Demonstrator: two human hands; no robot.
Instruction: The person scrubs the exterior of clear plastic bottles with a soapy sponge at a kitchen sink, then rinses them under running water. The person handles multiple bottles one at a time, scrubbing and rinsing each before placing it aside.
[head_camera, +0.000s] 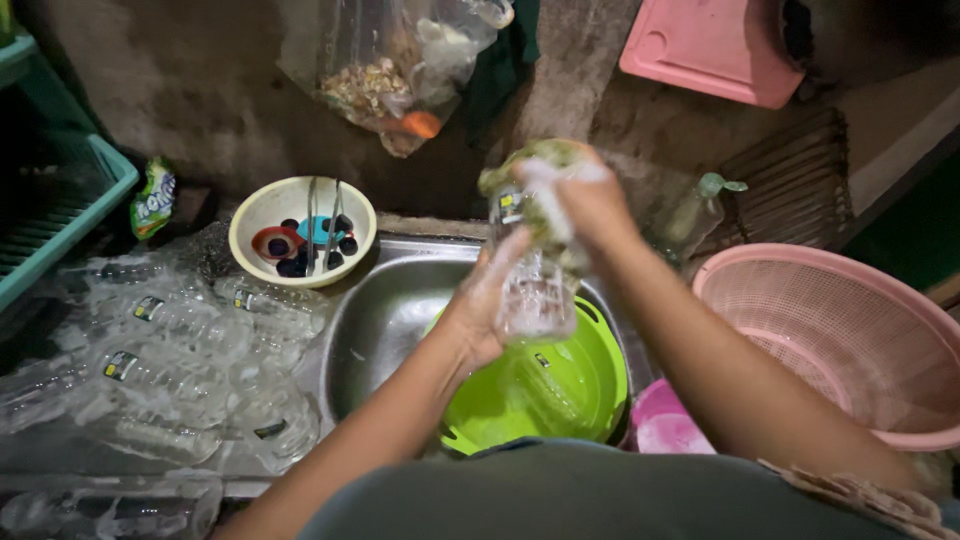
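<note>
- Setting: a dim wash area with a rough concrete wall; a steel sink (385, 310) lies below the hands, holding a green basin (560, 400).
- Left of the hands: clear plastic bottles (180, 350) heaped on the counter, and a cream bowl (262, 215) of bottle caps.
- Left hand (480, 310): soapy, wrapped around the lower body of a clear plastic bottle (535, 290).
- Bottle: held between both hands above the basin, long axis near upright, upper end toward the wall.
- Right hand (590, 200): closed over the upper end with a green scrubbing pad (530, 165).
- Right of the hands: a pink colander basket (850, 330).
</note>
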